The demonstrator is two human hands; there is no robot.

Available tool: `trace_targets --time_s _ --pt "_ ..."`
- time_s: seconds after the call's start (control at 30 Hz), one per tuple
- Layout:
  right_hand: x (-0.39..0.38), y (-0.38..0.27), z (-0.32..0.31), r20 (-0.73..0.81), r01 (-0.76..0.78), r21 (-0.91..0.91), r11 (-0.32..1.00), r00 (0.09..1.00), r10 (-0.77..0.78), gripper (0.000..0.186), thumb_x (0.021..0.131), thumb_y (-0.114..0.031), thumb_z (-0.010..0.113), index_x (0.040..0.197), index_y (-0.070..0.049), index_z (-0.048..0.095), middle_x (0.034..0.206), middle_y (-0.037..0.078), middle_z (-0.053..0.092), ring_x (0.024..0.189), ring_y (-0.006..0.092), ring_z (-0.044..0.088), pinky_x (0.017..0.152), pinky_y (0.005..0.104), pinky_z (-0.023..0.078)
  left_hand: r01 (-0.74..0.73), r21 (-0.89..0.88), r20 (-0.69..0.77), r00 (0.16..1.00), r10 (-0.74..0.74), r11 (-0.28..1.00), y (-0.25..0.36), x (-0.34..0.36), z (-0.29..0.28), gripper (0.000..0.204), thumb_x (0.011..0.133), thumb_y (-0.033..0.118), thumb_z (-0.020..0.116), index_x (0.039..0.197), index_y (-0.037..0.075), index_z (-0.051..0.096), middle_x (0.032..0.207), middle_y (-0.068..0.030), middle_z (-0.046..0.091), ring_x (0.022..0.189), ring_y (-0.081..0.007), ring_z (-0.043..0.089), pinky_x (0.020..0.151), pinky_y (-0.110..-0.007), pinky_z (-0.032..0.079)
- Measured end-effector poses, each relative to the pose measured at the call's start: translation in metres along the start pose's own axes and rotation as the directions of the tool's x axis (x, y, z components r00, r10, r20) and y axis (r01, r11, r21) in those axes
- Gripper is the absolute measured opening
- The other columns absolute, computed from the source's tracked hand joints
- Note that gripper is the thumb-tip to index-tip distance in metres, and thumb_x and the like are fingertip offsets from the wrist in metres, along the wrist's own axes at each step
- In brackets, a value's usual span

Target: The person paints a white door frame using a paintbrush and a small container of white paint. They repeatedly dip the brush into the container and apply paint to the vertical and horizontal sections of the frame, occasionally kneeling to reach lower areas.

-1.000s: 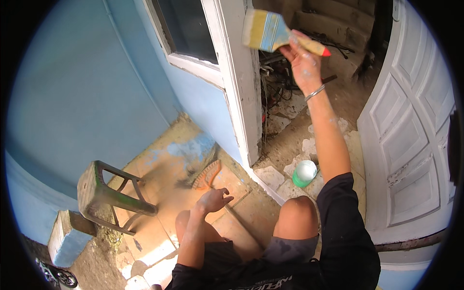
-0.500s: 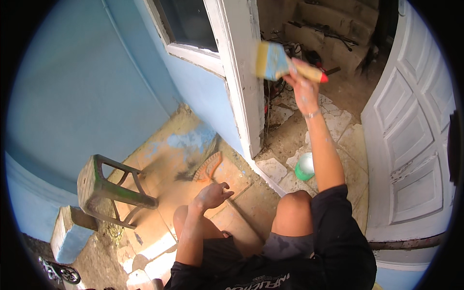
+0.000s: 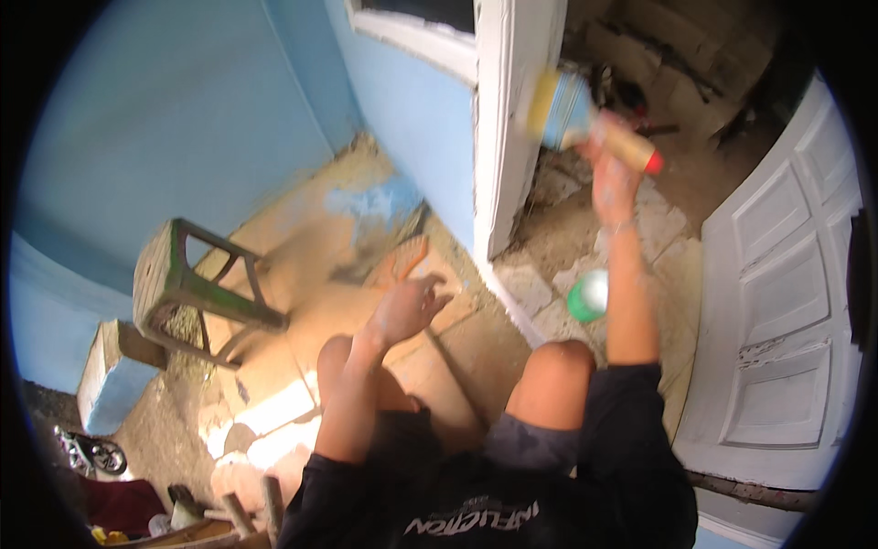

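Right hand (image 3: 611, 178) raised at arm's length, fingers clenched around the wooden handle of a wide paintbrush (image 3: 585, 123); the handle ends in a red tip that points to the right, and the pale bristles, wet with light blue, lie against the edge of the white door frame (image 3: 501, 128). Motion blur softens the brush head, so the exact line of contact cannot be told. Left hand (image 3: 407, 306) grasps nothing — it hangs open, fingers spread and flecked with paint, above the sandy floor (image 3: 302, 302) in front of the person's bare knees.

Left of the frame, the wall (image 3: 183, 128) is painted light blue, and a blue smear marks the floor at its foot. A white window sill (image 3: 412, 41) crosses the top of the blue panel beside the frame. Below the right forearm, a small green container (image 3: 588, 295) with a pale top stands on broken paving stones, near the base of the frame. A white panelled door (image 3: 786, 302) stands open at the right edge of the view.

At lower left — a weathered green stool (image 3: 187, 288) tilted on the rough ground, and just beyond it a block (image 3: 114, 375) with a blue-painted face. The person wears a dark shirt and shorts, seen from above.
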State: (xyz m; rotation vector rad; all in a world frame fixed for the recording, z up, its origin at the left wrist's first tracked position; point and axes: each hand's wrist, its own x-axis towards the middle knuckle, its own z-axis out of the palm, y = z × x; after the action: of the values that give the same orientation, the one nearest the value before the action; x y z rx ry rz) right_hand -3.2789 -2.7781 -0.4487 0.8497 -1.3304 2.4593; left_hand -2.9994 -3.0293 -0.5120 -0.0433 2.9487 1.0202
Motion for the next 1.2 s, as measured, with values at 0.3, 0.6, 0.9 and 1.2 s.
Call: trace_targets --time_s 0.3,0.6,0.9,1.2 --pt "0.073 -0.080 0.028 0.064 0.257 0.056 0.965 0.963 -0.261 0.033 0.098 -0.008 0.065 0.129 0.002 0.060 0.124 0.012 0.064 0.118 0.0242 0.062 0.099 0.0440 0.055 -0.057 -0.057 -0.076 0.996 0.053 0.997 0.002 0.009 0.000 0.038 0.095 0.032 0.069 0.117 0.001 0.067 0.084 -0.0168 0.072 0.080 -0.0327 0.070 0.073 -0.040 0.054" --pt "-0.019 -0.034 -0.004 -0.172 -0.093 -0.326 0.941 0.984 0.037 0.035 0.094 -0.009 0.071 0.128 0.000 0.062 0.125 0.012 0.066 0.117 0.0242 0.064 0.095 0.0413 0.058 -0.315 -0.476 -0.336 0.928 0.161 0.821 0.013 0.003 -0.004 0.030 0.082 0.017 0.085 0.099 0.002 0.065 0.089 -0.0053 0.071 0.090 -0.0186 0.066 0.088 -0.034 0.052" --pt "0.052 -0.056 0.027 0.139 0.206 0.093 0.974 0.966 -0.218 0.031 0.097 -0.003 0.066 0.125 0.007 0.059 0.126 0.015 0.063 0.117 0.0255 0.063 0.099 0.0474 0.057 -0.388 -0.653 -0.353 0.916 0.192 0.651 0.013 0.001 -0.009 0.029 0.080 0.010 0.085 0.093 0.004 0.060 0.103 -0.0066 0.065 0.104 -0.0190 0.060 0.096 -0.036 0.048" --pt "0.026 -0.053 -0.008 -0.004 0.146 -0.014 0.989 0.989 -0.146 0.031 0.098 -0.003 0.063 0.128 0.007 0.058 0.121 0.017 0.066 0.111 0.0269 0.067 0.098 0.0433 0.058 -0.320 -0.711 -0.238 0.947 0.215 0.626 0.014 -0.007 -0.018 0.045 0.085 0.029 0.082 0.117 0.004 0.063 0.108 -0.0063 0.066 0.107 -0.0187 0.060 0.099 -0.037 0.046"
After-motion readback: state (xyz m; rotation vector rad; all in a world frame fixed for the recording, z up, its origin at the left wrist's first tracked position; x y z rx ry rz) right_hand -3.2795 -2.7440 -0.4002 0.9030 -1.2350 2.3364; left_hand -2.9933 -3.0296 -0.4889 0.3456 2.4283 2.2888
